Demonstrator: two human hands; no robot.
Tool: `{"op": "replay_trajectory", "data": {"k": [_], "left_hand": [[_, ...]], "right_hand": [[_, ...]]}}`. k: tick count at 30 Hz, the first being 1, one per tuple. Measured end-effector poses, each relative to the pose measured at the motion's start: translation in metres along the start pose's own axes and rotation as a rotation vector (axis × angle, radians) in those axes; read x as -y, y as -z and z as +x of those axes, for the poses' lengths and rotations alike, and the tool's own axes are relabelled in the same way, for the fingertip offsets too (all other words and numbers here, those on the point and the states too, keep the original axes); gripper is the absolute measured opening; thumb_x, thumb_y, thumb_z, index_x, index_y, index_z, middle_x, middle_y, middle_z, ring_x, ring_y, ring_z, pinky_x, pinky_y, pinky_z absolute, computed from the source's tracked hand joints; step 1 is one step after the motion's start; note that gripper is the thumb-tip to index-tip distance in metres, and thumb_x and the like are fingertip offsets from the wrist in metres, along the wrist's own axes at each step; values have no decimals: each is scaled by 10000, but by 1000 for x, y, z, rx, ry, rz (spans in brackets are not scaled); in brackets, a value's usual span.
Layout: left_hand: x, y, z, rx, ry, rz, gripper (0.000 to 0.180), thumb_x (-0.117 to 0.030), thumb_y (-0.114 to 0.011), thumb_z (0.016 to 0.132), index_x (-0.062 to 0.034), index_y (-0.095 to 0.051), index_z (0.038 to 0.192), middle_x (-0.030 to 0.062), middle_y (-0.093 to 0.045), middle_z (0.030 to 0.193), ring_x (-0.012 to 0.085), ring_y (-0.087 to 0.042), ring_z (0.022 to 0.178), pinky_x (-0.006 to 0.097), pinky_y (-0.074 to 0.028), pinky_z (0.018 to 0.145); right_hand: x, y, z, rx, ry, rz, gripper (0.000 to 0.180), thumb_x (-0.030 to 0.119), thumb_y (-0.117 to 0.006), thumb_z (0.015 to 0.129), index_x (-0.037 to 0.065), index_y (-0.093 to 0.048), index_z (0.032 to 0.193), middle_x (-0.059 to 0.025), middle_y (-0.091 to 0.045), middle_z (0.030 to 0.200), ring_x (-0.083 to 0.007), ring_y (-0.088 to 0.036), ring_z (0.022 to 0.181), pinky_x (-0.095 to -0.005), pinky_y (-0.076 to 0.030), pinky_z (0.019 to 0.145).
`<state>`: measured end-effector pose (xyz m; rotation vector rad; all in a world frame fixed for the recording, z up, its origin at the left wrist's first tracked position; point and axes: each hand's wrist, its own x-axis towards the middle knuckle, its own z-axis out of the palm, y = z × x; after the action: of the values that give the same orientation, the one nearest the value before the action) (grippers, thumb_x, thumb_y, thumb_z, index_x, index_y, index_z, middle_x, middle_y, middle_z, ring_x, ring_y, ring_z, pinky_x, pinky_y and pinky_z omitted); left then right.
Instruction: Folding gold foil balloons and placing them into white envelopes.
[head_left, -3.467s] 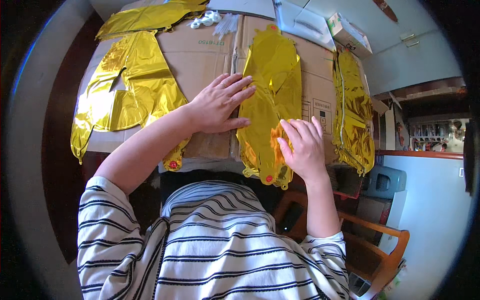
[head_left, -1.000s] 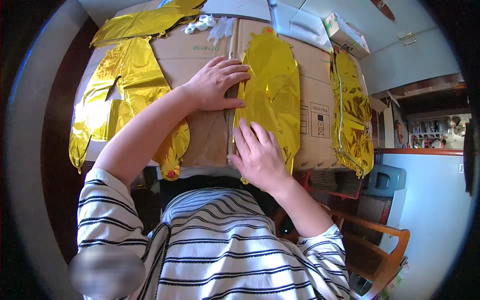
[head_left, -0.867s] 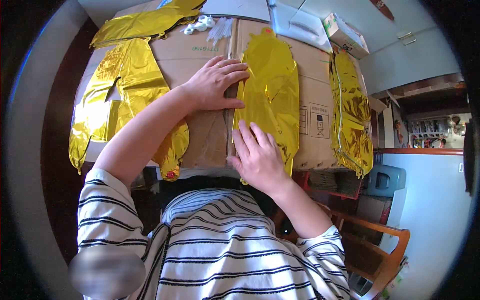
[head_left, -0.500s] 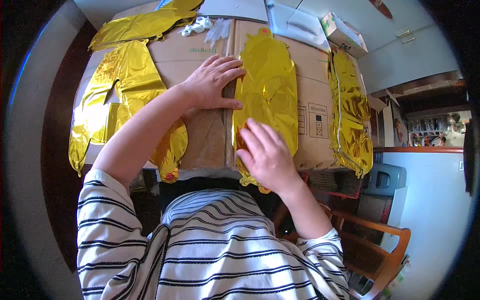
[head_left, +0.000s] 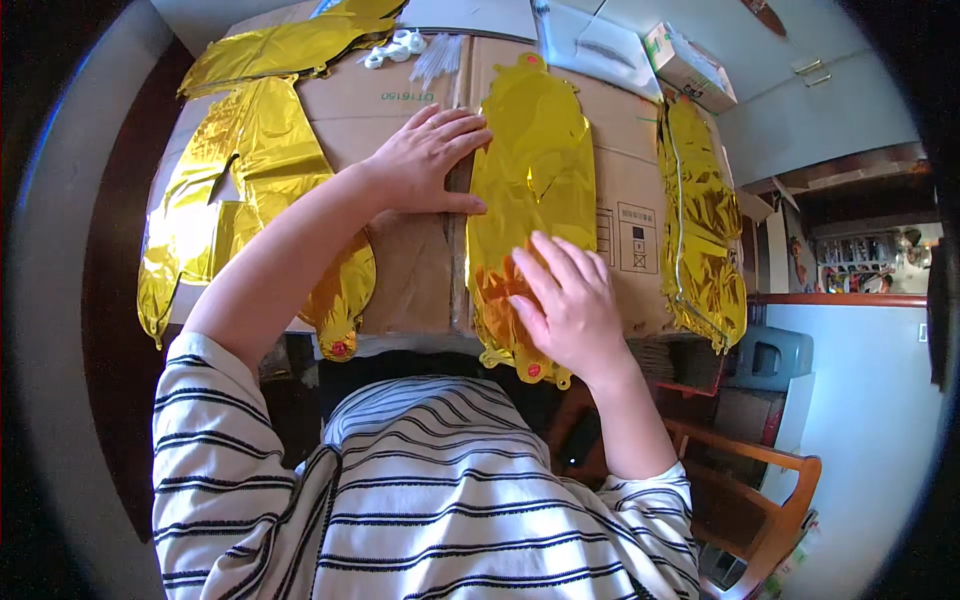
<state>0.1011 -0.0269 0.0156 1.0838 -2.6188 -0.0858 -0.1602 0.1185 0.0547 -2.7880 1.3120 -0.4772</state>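
Observation:
A flat gold foil balloon (head_left: 545, 130), long and folded narrow, lies lengthwise in front of me on brown cardboard. My left hand (head_left: 428, 155) rests palm down at its left edge, fingertips touching the foil, thumb spread away. On the lower right part of the foil lies my right hand (head_left: 572, 300), open, with its fingers stretched over the surface. Small tabs and a red dot show at the balloon's near end, which reaches the cardboard's front edge. Left of it, partly under my left forearm, a larger gold foil balloon (head_left: 265, 150) is spread out.
Another folded gold balloon (head_left: 700, 220) lies along the right edge, and more gold foil (head_left: 280, 55) at the far left. White ribbon rolls (head_left: 398, 48) and clear straws (head_left: 437, 60) sit at the back beside a small box (head_left: 690, 68). A wooden chair (head_left: 740, 450) stands at the lower right.
My right hand has slid to the right over the foil, away from its left edge, uncovering the red dot at the near end. My left hand has stayed in place.

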Motion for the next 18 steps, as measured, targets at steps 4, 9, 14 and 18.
{"op": "replay_trajectory", "data": {"k": [4,9,14,18], "left_hand": [[1,-3,0,-10,10,6,959,-672,-697,780,-83,-422,1485,140,-409,1542,304,-310,1476,544,-185,1219],[2,-5,0,-4,16,5,969,-679,-702,770,-91,-422,1487,137,-415,1539,299,-310,1477,548,-177,1222],[4,-9,-1,-28,7,6,992,-682,-704,765,-94,-398,1502,135,-416,1539,296,-315,1475,548,-179,1220],[4,-10,-1,-53,-9,-6,1012,-674,-709,762,-114,-356,1528,133,-412,1541,298,-317,1473,542,-185,1220]], "right_hand": [[24,-13,19,-23,86,67,566,333,-749,818,35,-602,1277,-180,-562,1333,-349,-527,1207,-478,-400,1034],[39,-26,7,28,110,49,593,336,-748,811,-14,-600,1266,-201,-556,1340,-374,-514,1217,-487,-410,1024],[55,-21,-10,43,37,95,560,274,-783,764,32,-632,1246,-170,-567,1349,-340,-529,1219,-477,-411,1023],[41,-11,-15,-99,19,243,426,293,-731,852,49,-650,1192,-163,-615,1246,-326,-567,1164,-464,-431,994]]}}
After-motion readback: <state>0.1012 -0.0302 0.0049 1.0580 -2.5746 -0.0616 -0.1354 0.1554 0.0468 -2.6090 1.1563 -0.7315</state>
